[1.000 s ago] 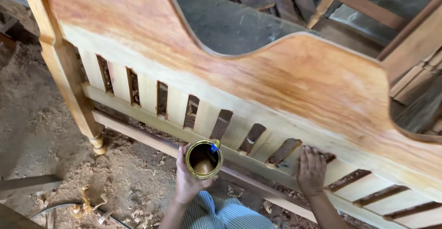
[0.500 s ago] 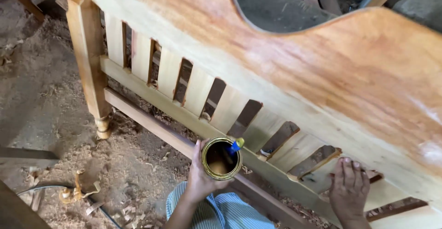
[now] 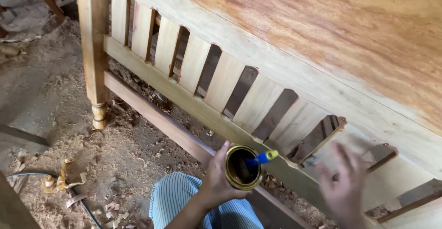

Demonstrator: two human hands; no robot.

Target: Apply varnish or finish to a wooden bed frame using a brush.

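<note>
Two hands at a half-finished headboard

Two hands work beside the large curved wooden headboard (image 3: pixel 322 40), the landmark here. Below its lower rail, the left hand (image 3: pixel 216 183) has its fingers wrapped around a small round metal tin of dark brown liquid (image 3: pixel 243 168), gripping it from the side and holding it upright. A brush with a blue and yellow handle (image 3: pixel 262 157) stands in the tin, its handle tip leaning toward the headboard's slats. The right hand (image 3: pixel 343 183) hangs in front of the lower rail, right of the tin, fingers spread and holding nothing; it is blurred, so whether it touches the wood cannot be told.

As to progress, the broad upper panel of the headboard shows a warm orange-brown tone, while the pale vertical slats (image 3: pixel 221 79), the lower rail and the turned corner post (image 3: pixel 94 49) look bare. By that reading, the top is coated and the lower parts are left to do.

Beneath the headboard lies a sawdust-strewn floor (image 3: pixel 69 118), with a striped blue cloth (image 3: pixel 179 197) over the person's knee.
</note>
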